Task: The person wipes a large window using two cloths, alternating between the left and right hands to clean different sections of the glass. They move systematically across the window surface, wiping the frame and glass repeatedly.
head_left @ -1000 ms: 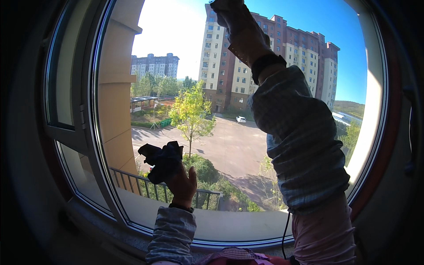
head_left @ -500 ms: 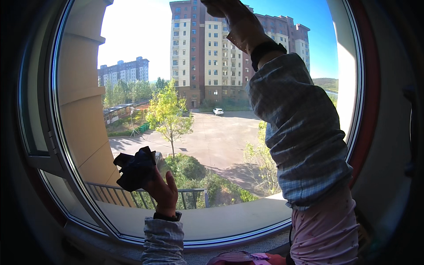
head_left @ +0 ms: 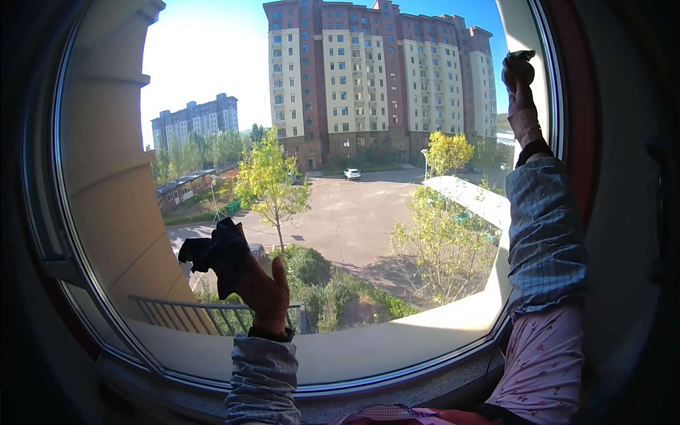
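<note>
A dark crumpled cloth [head_left: 223, 256] hangs from my left hand [head_left: 266, 296], its fingers mostly hidden behind the folds and its thumb sticking up. That hand is in front of the lower left part of a large window pane [head_left: 340, 212]. At the upper right, beside the window frame, my right hand [head_left: 519, 85] is raised on an outstretched arm. Its fingers are closed on a small dark piece of cloth [head_left: 523, 55], which seems pressed to the glass; only its edge shows above the fingers.
The metal window frame [head_left: 556, 85] curves round the pane, with a dark red strip [head_left: 588, 120] on its right. A hinged window section [head_left: 53, 177] lies at the left. Below runs a sill [head_left: 340, 397]. Outside are a railing [head_left: 184, 315], trees and tall buildings.
My right hand has swung from the top middle to the right edge of the pane, and lower. The view has shifted slightly. My left hand still holds its cloth in nearly the same place.
</note>
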Demonstrator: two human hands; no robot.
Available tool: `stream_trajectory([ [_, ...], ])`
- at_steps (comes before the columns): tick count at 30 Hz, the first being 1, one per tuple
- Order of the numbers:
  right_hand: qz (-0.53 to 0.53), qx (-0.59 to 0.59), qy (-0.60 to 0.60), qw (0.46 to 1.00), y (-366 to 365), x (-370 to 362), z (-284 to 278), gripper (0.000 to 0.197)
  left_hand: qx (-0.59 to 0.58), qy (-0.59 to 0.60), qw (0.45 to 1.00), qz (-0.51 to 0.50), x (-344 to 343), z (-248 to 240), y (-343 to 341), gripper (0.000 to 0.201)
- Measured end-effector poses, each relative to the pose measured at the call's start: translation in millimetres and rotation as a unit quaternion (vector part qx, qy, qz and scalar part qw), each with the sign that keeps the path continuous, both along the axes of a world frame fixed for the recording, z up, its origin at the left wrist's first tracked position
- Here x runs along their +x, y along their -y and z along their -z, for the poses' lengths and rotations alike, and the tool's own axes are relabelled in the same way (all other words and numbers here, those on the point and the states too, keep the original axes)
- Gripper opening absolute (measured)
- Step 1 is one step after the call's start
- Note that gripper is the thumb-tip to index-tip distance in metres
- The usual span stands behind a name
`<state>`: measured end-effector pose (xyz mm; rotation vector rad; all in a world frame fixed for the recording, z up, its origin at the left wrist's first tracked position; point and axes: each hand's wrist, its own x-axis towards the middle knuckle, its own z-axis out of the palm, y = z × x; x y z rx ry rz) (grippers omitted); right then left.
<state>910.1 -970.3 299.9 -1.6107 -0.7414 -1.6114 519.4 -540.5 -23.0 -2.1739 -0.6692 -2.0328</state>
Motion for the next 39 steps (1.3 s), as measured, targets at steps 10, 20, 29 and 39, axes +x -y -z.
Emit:
stream_trajectory([
  [10,-0.137,0.002,0.150,0.979,-112.0,-112.6,6.9,0.052,0.001,0.001,0.999,-0.053,4.6,7.8,-10.0,0.076],
  [20,-0.297,-0.223,0.282,0.885,-298.8,-293.9,42.5,0.046,0.029,0.007,0.998,-0.057,1.8,15.7,-21.6,0.072],
  [29,-0.129,-0.016,0.175,0.976,-63.2,-82.3,-32.9,0.030,0.069,0.033,0.995,-0.061,4.6,1.9,10.4,0.058],
  [39,-0.164,-0.051,0.180,0.968,-127.1,-124.3,-63.0,0.039,0.143,-0.045,0.979,0.140,77.1,-19.2,137.3,0.058],
])
